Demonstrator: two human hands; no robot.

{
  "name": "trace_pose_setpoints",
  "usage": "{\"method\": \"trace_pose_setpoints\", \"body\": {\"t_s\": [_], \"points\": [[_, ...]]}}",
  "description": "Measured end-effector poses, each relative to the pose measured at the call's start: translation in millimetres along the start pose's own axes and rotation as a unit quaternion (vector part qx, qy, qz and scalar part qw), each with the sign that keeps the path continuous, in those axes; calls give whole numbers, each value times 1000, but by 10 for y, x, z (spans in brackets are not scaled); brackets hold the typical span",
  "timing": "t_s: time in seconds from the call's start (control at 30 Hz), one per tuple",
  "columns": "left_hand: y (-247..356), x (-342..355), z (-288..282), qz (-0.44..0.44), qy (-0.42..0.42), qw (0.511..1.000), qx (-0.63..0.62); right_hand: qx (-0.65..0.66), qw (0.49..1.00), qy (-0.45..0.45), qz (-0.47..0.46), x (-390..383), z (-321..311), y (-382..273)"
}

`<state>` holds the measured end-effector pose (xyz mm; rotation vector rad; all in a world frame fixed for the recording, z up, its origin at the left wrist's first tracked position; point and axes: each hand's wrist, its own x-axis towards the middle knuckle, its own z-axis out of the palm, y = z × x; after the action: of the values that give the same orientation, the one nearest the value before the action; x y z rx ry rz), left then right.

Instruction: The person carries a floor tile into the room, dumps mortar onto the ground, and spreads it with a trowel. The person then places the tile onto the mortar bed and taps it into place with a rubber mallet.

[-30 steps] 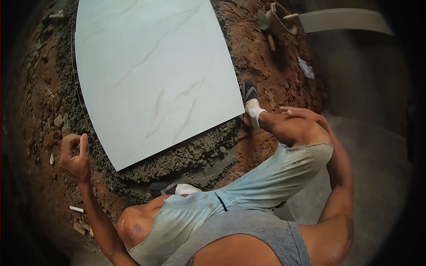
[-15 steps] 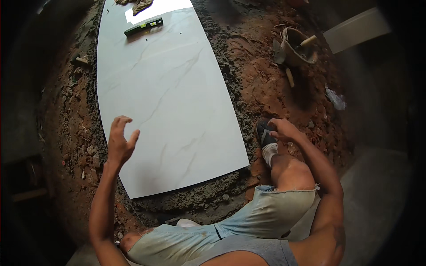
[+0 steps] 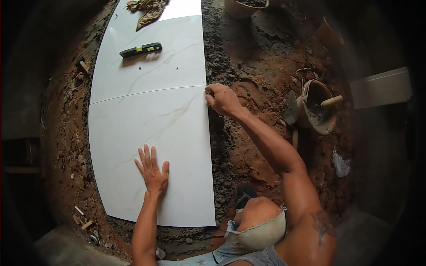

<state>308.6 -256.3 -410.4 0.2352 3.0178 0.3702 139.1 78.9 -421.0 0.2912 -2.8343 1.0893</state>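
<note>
Two large white marble-veined tiles lie end to end on a grey mortar bed. My left hand rests flat on the near tile, fingers spread. At the right end of the joint with the far tile, my right hand is closed, its fingertips curled together at the tile edge. Whatever they may grip is hidden. A green-and-black spirit level lies across the far tile, beyond both hands. A crumpled brown cloth lies farther up.
On the reddish soil at right are a tilted bucket with a wooden handle sticking out, a trowel and a crumpled plastic bag. Another bucket holds dark material at the top. A hammer lies left of the tiles.
My left hand has come down from above the tile to lie flat on it. My right hand has gone from near my foot forward to the joint's right end. The view has shifted.
</note>
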Motion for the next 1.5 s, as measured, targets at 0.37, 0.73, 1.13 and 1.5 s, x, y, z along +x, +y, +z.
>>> {"method": "trace_pose_setpoints", "body": {"t_s": [0.37, 0.73, 1.13, 1.5], "points": [[178, 93, 136, 7, 25, 999, 36, -56, 996, 62, -21, -117, 79, 11], [152, 104, 188, 13, 29, 999, 32, -52, 996, 73, -14, -186, 94, 53], [120, 69, 161, 4, 38, 999, 35, -37, 995, 95, -24, -137, 171, -15], [162, 118, 93, -13, -10, 1000, 24, -44, 998, 47, -24, -184, 109, 55]]}}
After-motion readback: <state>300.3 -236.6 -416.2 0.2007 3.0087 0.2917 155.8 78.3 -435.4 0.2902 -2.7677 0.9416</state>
